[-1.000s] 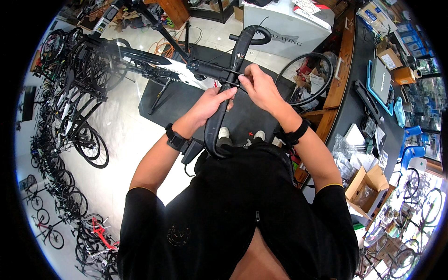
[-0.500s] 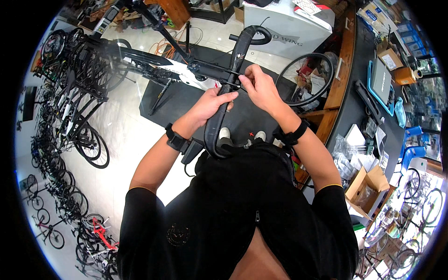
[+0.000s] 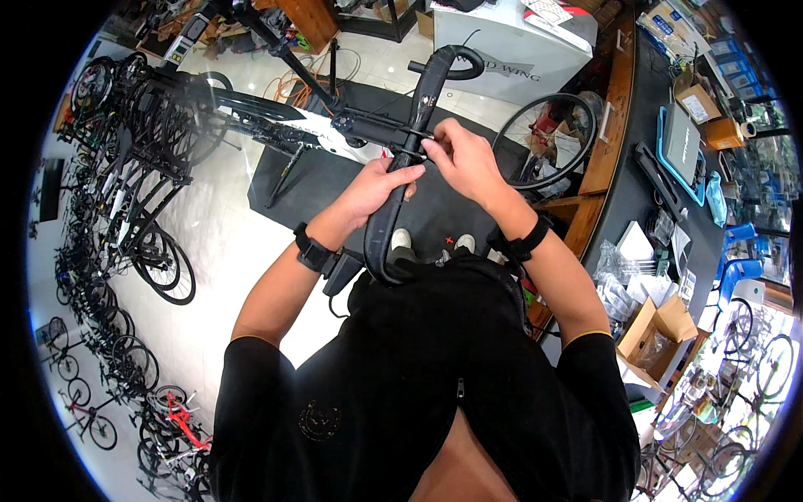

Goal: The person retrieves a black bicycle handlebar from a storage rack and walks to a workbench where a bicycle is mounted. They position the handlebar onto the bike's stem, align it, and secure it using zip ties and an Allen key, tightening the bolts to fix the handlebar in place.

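Observation:
My left hand (image 3: 375, 188) is wrapped round the black drop handlebar (image 3: 384, 234) just below the black stem (image 3: 378, 130), its thumb lying across the bar. My right hand (image 3: 466, 163) has its thumb and fingers bent together at the clamp where stem and bar meet; what it pinches is too small to make out. Thin dark pieces stick out there beside the fingertips. The stem joins a black-and-white bicycle frame (image 3: 266, 109) on a work stand (image 3: 294, 63), above a dark grey mat (image 3: 326, 192).
A loose wheel (image 3: 504, 138) leans by a wooden cabinet (image 3: 600, 167). A dark counter (image 3: 615, 230) at my right holds a laptop (image 3: 682, 146), bags and an open cardboard box (image 3: 657, 335). A large grey box (image 3: 514, 54) stands ahead. Rows of bicycles (image 3: 138, 184) line the left.
My right thumb and fingers have moved slightly left, closer onto the stem clamp. My left hand stays on the bar, with its thumb a little lower than a second ago.

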The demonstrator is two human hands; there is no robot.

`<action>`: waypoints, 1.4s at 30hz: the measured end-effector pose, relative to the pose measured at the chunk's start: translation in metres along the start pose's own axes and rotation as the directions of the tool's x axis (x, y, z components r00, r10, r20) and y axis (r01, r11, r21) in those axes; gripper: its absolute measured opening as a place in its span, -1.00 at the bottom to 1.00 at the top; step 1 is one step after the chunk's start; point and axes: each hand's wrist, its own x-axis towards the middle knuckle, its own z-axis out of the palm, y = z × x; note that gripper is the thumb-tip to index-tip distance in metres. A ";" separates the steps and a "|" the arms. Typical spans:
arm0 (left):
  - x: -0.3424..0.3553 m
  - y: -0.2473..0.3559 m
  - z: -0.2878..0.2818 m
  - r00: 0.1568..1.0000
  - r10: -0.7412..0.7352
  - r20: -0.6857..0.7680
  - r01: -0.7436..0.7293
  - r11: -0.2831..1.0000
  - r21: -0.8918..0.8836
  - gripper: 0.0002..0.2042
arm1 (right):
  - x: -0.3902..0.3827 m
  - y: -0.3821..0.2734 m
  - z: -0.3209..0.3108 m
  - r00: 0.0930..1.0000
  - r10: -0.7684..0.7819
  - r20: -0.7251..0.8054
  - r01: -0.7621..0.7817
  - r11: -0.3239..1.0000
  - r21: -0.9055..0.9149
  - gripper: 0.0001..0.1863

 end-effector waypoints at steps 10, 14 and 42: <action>0.004 -0.005 -0.003 1.000 -0.002 0.007 0.002 1.000 0.001 -0.79 | 0.001 0.003 0.007 0.998 -0.035 -0.055 0.034 0.999 -0.026 -0.83; 0.004 -0.005 -0.004 1.000 -0.003 0.014 0.002 0.999 0.036 -0.77 | -0.003 0.001 0.011 0.997 -0.002 -0.074 0.004 1.000 0.024 -0.82; 0.001 -0.004 -0.002 1.000 0.009 -0.005 -0.009 1.000 -0.006 -0.71 | 0.003 0.002 0.011 0.996 -0.043 -0.077 0.037 0.996 -0.077 -0.74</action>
